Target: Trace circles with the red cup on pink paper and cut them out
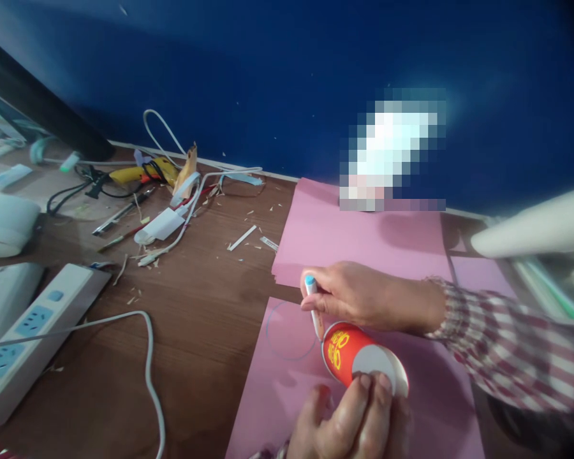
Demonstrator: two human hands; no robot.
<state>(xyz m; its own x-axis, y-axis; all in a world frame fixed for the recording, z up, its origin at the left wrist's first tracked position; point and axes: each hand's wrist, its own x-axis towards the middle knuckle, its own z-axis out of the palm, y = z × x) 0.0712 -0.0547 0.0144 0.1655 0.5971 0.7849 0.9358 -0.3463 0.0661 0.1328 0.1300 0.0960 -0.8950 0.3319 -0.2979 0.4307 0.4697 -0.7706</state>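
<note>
My right hand (347,290) grips a white marker pen (311,294) with a light blue end, its tip down at the edge of a red paper cup (347,350). Yellow lettering runs along the cup's side, and a white round face shows at its near end. My left hand (349,421) has its fingers bent against that white end, holding the cup on a pink paper sheet (263,395). Left of the cup, a thin circle outline (291,358) is drawn on the sheet. The left palm is partly out of frame.
Behind lies a stack of pink paper (358,239), with a pixelated bright patch above it. To the left are a power strip (33,331), white cables (148,357), a yellow tool (138,173) and paper scraps (242,237). A white tube (536,223) juts in at right.
</note>
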